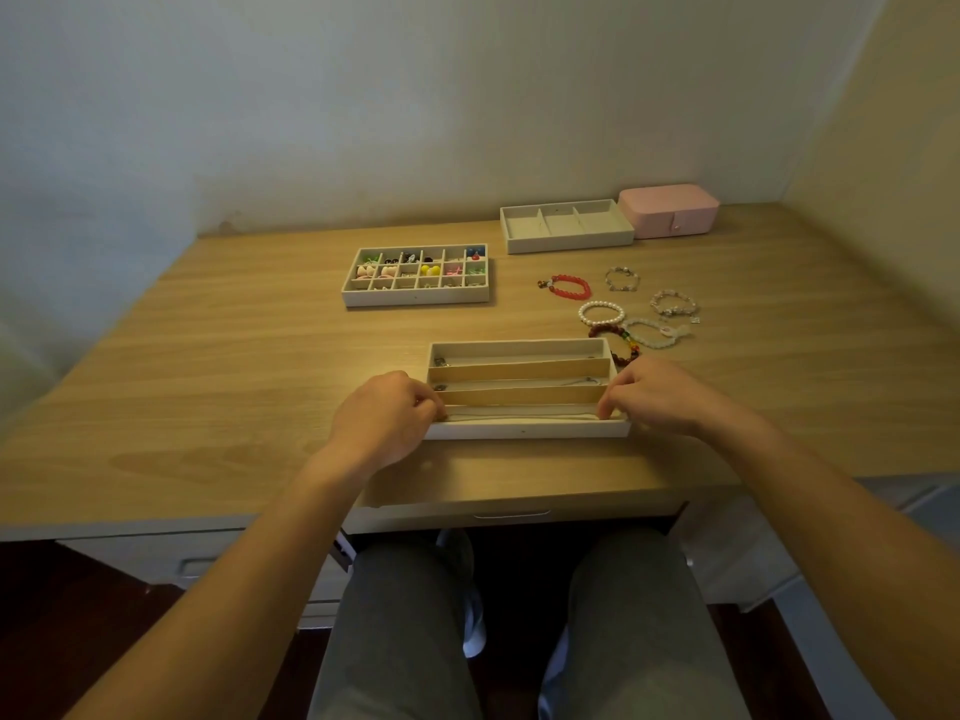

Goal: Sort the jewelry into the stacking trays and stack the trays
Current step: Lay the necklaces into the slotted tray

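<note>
Both hands are at the long tray [524, 431], which stands near the front edge of the bench [234, 356]. The left hand [387, 415] and the right hand [654, 394] each have the fingers curled together. They seem to pinch the two ends of a thin necklace [519, 417], which is stretched along the nearest lane. I think the risk is this: if one end is released carelessly, the chain can fall in a heap and tangle, or slip over the low front wall. The right wrist is close to the bracelets [602, 331] just beside the tray and may push them.
</note>
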Demonstrator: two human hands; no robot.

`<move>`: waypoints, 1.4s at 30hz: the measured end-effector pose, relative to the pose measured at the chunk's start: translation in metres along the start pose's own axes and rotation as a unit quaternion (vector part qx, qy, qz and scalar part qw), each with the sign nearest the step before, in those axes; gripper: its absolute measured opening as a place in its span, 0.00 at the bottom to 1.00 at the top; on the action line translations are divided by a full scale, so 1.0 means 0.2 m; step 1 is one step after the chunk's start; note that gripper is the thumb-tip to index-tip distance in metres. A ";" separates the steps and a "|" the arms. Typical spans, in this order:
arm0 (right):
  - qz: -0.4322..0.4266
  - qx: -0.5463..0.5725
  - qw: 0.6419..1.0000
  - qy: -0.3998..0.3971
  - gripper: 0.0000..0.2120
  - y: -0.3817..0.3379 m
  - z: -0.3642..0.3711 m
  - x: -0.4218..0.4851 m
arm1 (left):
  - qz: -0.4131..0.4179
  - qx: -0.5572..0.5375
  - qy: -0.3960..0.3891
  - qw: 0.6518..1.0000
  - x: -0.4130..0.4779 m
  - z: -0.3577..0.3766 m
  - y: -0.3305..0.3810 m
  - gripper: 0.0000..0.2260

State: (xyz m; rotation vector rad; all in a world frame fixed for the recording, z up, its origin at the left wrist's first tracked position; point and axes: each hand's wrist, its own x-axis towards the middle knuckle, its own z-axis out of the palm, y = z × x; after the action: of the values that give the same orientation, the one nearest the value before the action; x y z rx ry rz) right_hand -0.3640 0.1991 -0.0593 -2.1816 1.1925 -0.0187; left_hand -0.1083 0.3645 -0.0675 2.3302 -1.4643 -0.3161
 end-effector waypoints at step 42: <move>0.100 0.094 0.978 0.155 0.10 -0.03 0.06 0.14 | -0.123 -0.158 0.021 0.979 0.19 0.09 -0.09 0.11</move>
State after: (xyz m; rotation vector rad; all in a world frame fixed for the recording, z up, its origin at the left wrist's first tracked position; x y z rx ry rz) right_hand -0.3398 0.1875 -0.0740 -1.9328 1.5120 -0.3832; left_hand -0.0843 0.3339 -0.0900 2.2385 -1.0180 -0.5208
